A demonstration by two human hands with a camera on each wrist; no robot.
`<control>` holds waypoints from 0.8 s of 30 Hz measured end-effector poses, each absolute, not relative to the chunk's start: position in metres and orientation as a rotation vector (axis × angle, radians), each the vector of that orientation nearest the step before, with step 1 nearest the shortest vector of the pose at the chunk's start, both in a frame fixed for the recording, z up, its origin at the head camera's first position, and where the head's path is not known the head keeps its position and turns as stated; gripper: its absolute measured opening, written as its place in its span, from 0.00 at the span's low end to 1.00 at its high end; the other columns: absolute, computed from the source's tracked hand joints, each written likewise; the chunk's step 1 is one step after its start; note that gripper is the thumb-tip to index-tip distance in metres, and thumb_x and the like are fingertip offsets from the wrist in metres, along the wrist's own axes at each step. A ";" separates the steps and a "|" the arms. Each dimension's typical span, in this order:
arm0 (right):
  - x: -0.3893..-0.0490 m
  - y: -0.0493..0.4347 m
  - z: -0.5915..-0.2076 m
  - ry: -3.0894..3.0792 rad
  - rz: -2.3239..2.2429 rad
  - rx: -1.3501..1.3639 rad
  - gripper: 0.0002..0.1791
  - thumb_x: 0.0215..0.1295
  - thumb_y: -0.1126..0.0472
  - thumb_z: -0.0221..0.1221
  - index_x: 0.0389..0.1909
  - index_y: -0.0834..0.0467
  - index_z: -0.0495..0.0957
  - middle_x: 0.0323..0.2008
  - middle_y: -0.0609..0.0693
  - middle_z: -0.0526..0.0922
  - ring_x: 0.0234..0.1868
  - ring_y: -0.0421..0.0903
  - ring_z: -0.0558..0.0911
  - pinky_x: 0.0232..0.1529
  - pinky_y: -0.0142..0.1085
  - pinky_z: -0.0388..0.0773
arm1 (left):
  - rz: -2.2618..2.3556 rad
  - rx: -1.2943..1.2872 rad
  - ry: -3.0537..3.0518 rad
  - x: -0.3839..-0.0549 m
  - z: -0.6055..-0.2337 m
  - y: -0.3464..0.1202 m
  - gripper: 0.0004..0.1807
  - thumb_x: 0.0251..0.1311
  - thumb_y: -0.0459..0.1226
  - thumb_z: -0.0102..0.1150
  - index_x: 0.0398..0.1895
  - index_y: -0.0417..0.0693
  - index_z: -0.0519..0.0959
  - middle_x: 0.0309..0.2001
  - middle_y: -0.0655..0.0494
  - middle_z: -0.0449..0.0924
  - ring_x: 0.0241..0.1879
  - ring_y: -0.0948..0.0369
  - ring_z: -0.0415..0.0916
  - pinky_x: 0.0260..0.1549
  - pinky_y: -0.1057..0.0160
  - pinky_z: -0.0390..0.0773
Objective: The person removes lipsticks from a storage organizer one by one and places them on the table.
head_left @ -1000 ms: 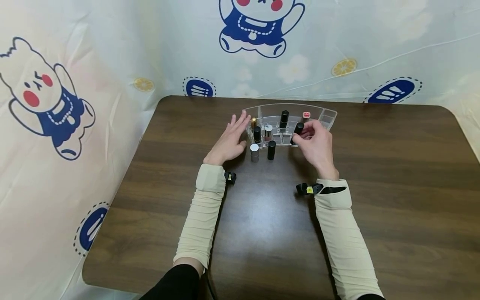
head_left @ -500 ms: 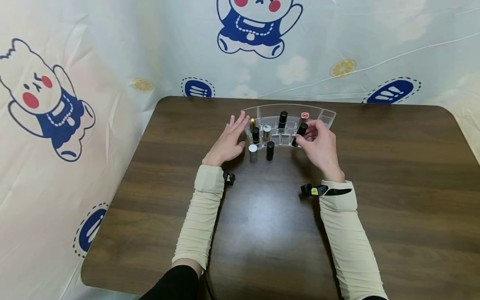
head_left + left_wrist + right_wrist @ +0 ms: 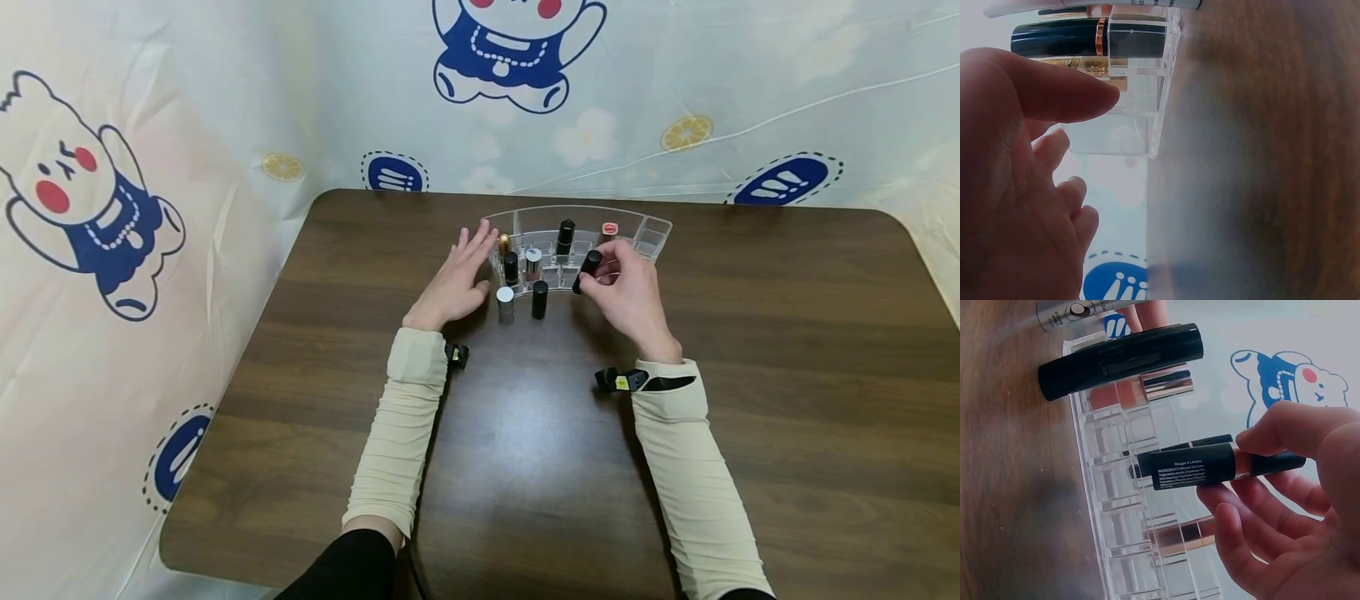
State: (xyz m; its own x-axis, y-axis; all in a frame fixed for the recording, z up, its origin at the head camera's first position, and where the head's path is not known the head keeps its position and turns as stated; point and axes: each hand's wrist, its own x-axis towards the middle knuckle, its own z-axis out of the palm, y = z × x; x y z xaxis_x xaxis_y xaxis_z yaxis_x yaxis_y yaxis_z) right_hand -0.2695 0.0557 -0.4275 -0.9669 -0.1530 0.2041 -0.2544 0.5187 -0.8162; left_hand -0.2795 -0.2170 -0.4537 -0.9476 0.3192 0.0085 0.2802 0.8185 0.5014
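1. I'm pinching the black "Rouge & Liners" lipstick tube (image 3: 1192, 466) between the thumb and fingers of my right hand (image 3: 628, 287), near its coppery band.
2. The tube is leaning over the front edge of the clear acrylic organizer (image 3: 540, 220), right of centre. Can't tell if its lower end is touching the wall.
3. My left hand (image 3: 452, 279) is lying at the organizer's left end, fingers extended, gripping nothing. Contact unclear; a light brace there would be stopping any slide.
4. My call: I should be squaring the tube upright before its end is nearing a divider. A tilted end is likely catching.
5. Neighbours: silver-capped tube (image 3: 533, 265) is standing left in the front row, black back-row tube (image 3: 565, 237) behind. I should be steering clear of both.
6. Outside, black tube (image 3: 539, 300) and grey tube (image 3: 506, 307) are standing on the table (image 3: 525, 433). Likely fault: knocking one over.
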 end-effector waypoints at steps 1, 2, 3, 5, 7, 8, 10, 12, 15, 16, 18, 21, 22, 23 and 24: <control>-0.269 0.055 -0.427 -2.651 1.452 0.365 0.16 0.57 0.67 0.62 0.46 0.65 0.74 0.39 0.61 0.83 0.39 0.52 0.82 0.35 0.18 0.70 | 0.789 0.482 2.922 -0.279 -0.453 -0.217 0.43 0.63 0.32 0.47 0.78 0.55 0.40 0.79 0.59 0.29 0.77 0.52 0.22 0.74 0.43 0.38; -0.269 0.055 -0.427 -2.658 1.454 0.376 0.16 0.57 0.67 0.62 0.47 0.65 0.74 0.40 0.61 0.83 0.39 0.52 0.82 0.35 0.18 0.70 | 0.791 0.480 2.921 -0.279 -0.453 -0.217 0.43 0.63 0.31 0.48 0.78 0.55 0.40 0.79 0.59 0.29 0.77 0.52 0.22 0.74 0.43 0.38; -0.269 0.054 -0.427 -2.663 1.455 0.386 0.17 0.57 0.67 0.62 0.47 0.65 0.74 0.40 0.61 0.83 0.39 0.53 0.83 0.35 0.18 0.71 | 0.794 0.478 2.920 -0.280 -0.453 -0.217 0.43 0.63 0.31 0.48 0.78 0.55 0.40 0.79 0.59 0.29 0.77 0.52 0.22 0.75 0.43 0.37; -0.269 0.053 -0.427 -2.678 1.454 0.399 0.18 0.57 0.67 0.63 0.48 0.65 0.74 0.40 0.61 0.83 0.38 0.52 0.83 0.35 0.19 0.71 | 0.790 0.476 2.919 -0.279 -0.453 -0.217 0.44 0.63 0.31 0.48 0.78 0.56 0.40 0.79 0.59 0.29 0.77 0.53 0.21 0.75 0.43 0.37; -0.269 0.053 -0.426 -2.697 1.444 0.419 0.19 0.57 0.67 0.63 0.49 0.65 0.74 0.40 0.61 0.83 0.38 0.52 0.83 0.35 0.21 0.73 | 0.790 0.475 2.919 -0.279 -0.453 -0.217 0.44 0.63 0.31 0.48 0.78 0.57 0.39 0.79 0.59 0.29 0.77 0.53 0.21 0.75 0.44 0.37; -0.269 0.053 -0.426 -2.706 1.438 0.430 0.19 0.57 0.67 0.63 0.50 0.66 0.74 0.40 0.61 0.83 0.38 0.53 0.83 0.35 0.22 0.73 | 0.789 0.476 2.921 -0.280 -0.453 -0.217 0.44 0.63 0.31 0.47 0.78 0.57 0.39 0.79 0.59 0.29 0.77 0.52 0.22 0.75 0.44 0.37; -0.269 0.052 -0.427 -2.725 1.430 0.447 0.19 0.57 0.67 0.63 0.50 0.66 0.74 0.40 0.62 0.83 0.38 0.53 0.84 0.36 0.27 0.75 | 0.780 0.481 2.924 -0.280 -0.453 -0.217 0.44 0.63 0.32 0.47 0.78 0.57 0.39 0.79 0.59 0.29 0.77 0.52 0.22 0.74 0.43 0.38; -0.269 0.052 -0.427 -2.746 1.420 0.464 0.19 0.57 0.67 0.63 0.49 0.65 0.73 0.40 0.62 0.83 0.38 0.54 0.84 0.38 0.32 0.77 | 0.780 0.482 2.926 -0.280 -0.453 -0.217 0.44 0.63 0.32 0.47 0.78 0.56 0.39 0.79 0.58 0.29 0.77 0.51 0.22 0.74 0.43 0.38; -0.269 0.050 -0.429 -2.770 1.404 0.491 0.18 0.57 0.67 0.62 0.49 0.66 0.73 0.40 0.62 0.83 0.39 0.54 0.84 0.40 0.38 0.79 | 0.779 0.485 2.925 -0.279 -0.452 -0.217 0.43 0.63 0.32 0.48 0.78 0.55 0.40 0.79 0.58 0.29 0.77 0.51 0.23 0.74 0.43 0.38; -0.269 0.050 -0.429 -2.776 1.394 0.505 0.18 0.57 0.67 0.62 0.48 0.66 0.73 0.40 0.62 0.83 0.39 0.55 0.84 0.40 0.40 0.79 | 0.781 0.484 2.924 -0.279 -0.451 -0.217 0.43 0.63 0.32 0.48 0.78 0.55 0.40 0.79 0.58 0.29 0.77 0.51 0.23 0.74 0.43 0.38; -0.269 0.049 -0.430 -2.783 1.373 0.533 0.17 0.57 0.68 0.62 0.47 0.66 0.73 0.40 0.63 0.83 0.39 0.55 0.84 0.41 0.42 0.80 | 0.781 0.484 2.922 -0.279 -0.451 -0.217 0.43 0.63 0.32 0.48 0.78 0.56 0.40 0.79 0.58 0.29 0.77 0.51 0.23 0.74 0.43 0.38; -0.268 0.047 -0.431 -2.794 1.345 0.567 0.17 0.57 0.68 0.62 0.47 0.66 0.73 0.39 0.63 0.83 0.39 0.56 0.84 0.43 0.44 0.80 | 0.786 0.484 2.921 -0.279 -0.451 -0.217 0.43 0.63 0.32 0.48 0.78 0.55 0.40 0.79 0.58 0.29 0.77 0.51 0.23 0.74 0.43 0.39; -0.268 0.047 -0.432 -2.798 1.343 0.572 0.16 0.57 0.68 0.62 0.47 0.66 0.73 0.39 0.63 0.83 0.39 0.56 0.84 0.43 0.44 0.80 | 0.788 0.482 2.920 -0.279 -0.452 -0.217 0.43 0.63 0.32 0.48 0.78 0.55 0.40 0.79 0.59 0.29 0.77 0.51 0.23 0.74 0.43 0.38; -0.268 0.047 -0.432 -2.803 1.346 0.574 0.16 0.58 0.68 0.62 0.46 0.66 0.73 0.40 0.63 0.83 0.40 0.56 0.84 0.43 0.45 0.80 | 0.786 0.482 2.921 -0.279 -0.452 -0.217 0.43 0.63 0.32 0.48 0.78 0.56 0.40 0.79 0.59 0.29 0.77 0.51 0.23 0.74 0.43 0.38; -0.268 0.047 -0.432 -2.808 1.352 0.576 0.16 0.58 0.68 0.62 0.46 0.66 0.73 0.40 0.63 0.83 0.40 0.56 0.84 0.44 0.45 0.80 | 0.785 0.481 2.921 -0.279 -0.452 -0.217 0.43 0.63 0.32 0.48 0.78 0.56 0.40 0.79 0.59 0.29 0.77 0.51 0.23 0.74 0.43 0.38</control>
